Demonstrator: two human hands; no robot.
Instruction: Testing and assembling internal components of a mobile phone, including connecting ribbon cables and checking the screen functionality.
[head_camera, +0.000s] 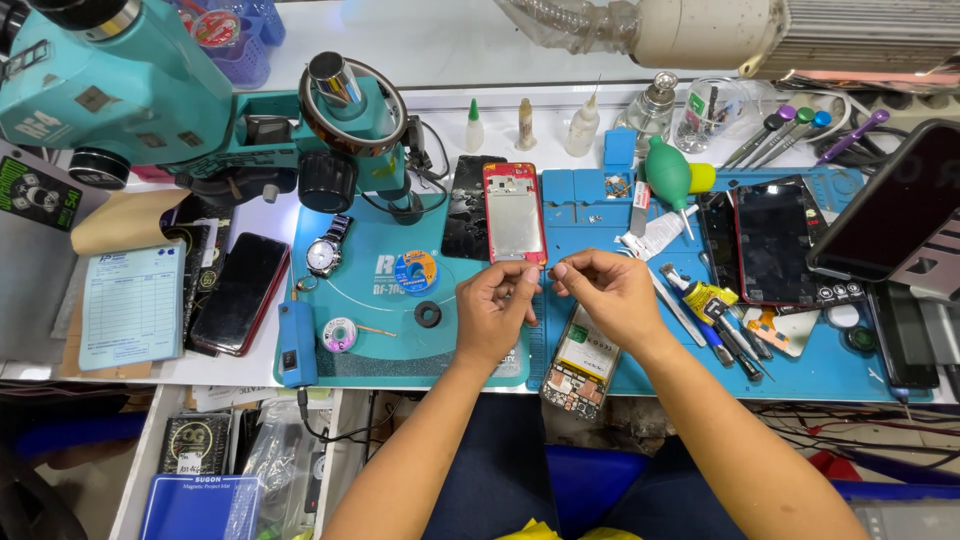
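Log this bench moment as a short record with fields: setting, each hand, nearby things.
setting: blue repair mat on a white bench, seen from above
left hand: fingertips pinched together over the mat; what they pinch is too small to tell
right hand: fingertips pinched, facing the left hand, almost touching it
just beyond hands: red phone frame, lying flat
below right hand: opened phone with its circuit board showing
left side: teal microscope, wristwatch, black phone
right side: green air blower, screwdrivers
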